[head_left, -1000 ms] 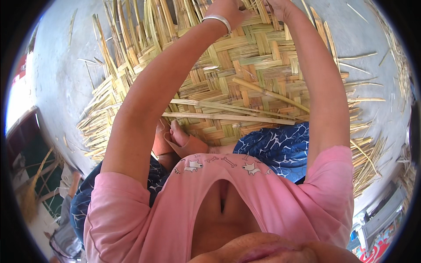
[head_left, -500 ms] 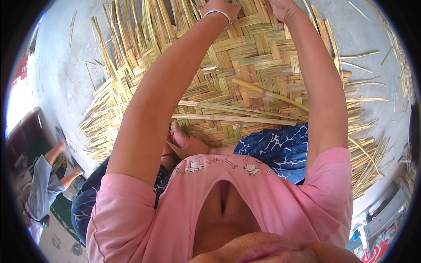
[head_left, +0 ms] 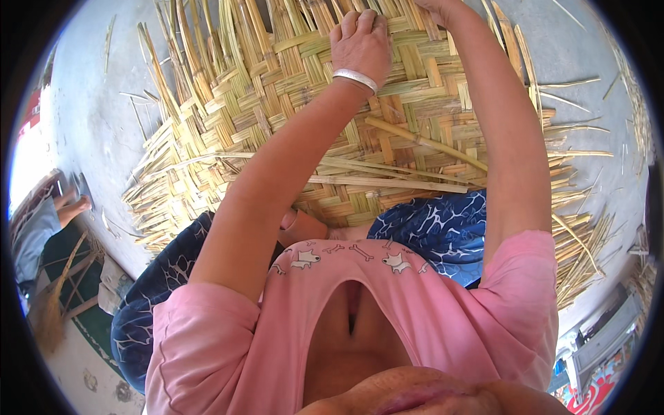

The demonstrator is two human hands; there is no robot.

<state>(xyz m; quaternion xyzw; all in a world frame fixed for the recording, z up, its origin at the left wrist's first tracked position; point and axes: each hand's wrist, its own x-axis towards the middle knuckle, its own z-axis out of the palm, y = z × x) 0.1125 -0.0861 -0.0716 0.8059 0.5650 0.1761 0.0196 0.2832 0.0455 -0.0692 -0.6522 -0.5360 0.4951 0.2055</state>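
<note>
A half-woven mat point(head_left: 277, 114) of split yellow-green strips spreads over the floor in front of me. My left hand point(head_left: 362, 50), with a silver bangle at the wrist, rests on the mat near its far part. Its fingers are curled down and their tips are hidden, so what they hold, if anything, does not show. At the top edge my right hand point(head_left: 437, 10) is partly cut off beside the upright strips, its fingers mostly out of sight. Loose strips point(head_left: 387, 185) and a thicker cane piece point(head_left: 425, 143) lie across the near weave.
Unwoven strip ends point(head_left: 197, 62) fan out at the far left, and more ends point(head_left: 574, 256) stick out at the right. Grey floor point(head_left: 86, 104) surrounds the mat. Another person's leg point(head_left: 72, 209) shows at the left, near a broom point(head_left: 52, 315). My knees border the mat.
My left hand has come back from the top edge toward me, onto the weave. My right hand has shifted slightly farther up. The person at the left has moved toward the rim.
</note>
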